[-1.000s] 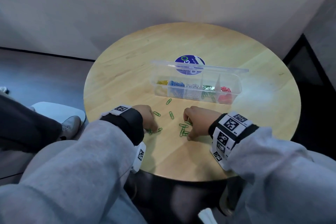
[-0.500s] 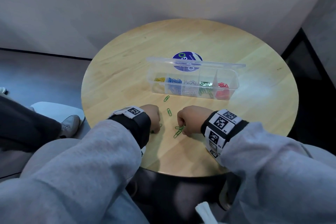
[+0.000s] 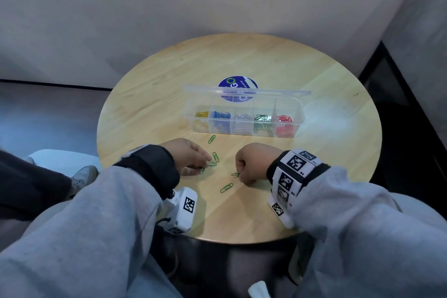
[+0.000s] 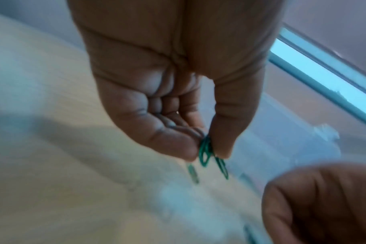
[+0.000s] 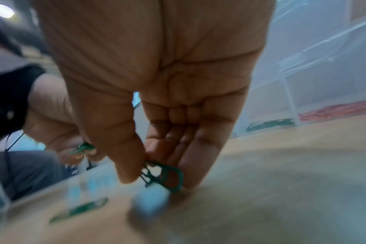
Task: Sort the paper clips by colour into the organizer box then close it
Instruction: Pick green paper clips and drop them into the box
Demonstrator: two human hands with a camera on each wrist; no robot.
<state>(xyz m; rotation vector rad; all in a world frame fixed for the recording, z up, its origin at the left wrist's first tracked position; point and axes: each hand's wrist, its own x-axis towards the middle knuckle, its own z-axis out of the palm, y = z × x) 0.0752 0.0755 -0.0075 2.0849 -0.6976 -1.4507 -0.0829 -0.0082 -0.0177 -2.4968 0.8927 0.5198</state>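
A clear organizer box (image 3: 244,113) stands open on the round wooden table (image 3: 169,75), its lid up at the back. Its compartments hold yellow, blue, white, green and red clips. My left hand (image 3: 193,155) pinches green paper clips (image 4: 205,151) between thumb and fingertips just above the table. My right hand (image 3: 251,162) pinches a small bunch of green clips (image 5: 163,176) low over the wood. Loose green clips lie near the hands: one (image 3: 212,139) by the box, one (image 3: 215,156) at the left fingertips, one (image 3: 226,187) nearer me.
A blue round sticker (image 3: 238,86) sits on the table behind the box lid. A shoe (image 3: 83,176) and a white seat edge (image 3: 60,157) show left of the table. Walls close in behind and to the right.
Both hands have gathered green clips off the table; fewer loose ones lie between them than a second ago. The right hand has lifted its bunch slightly, leaving one clip nearer me.
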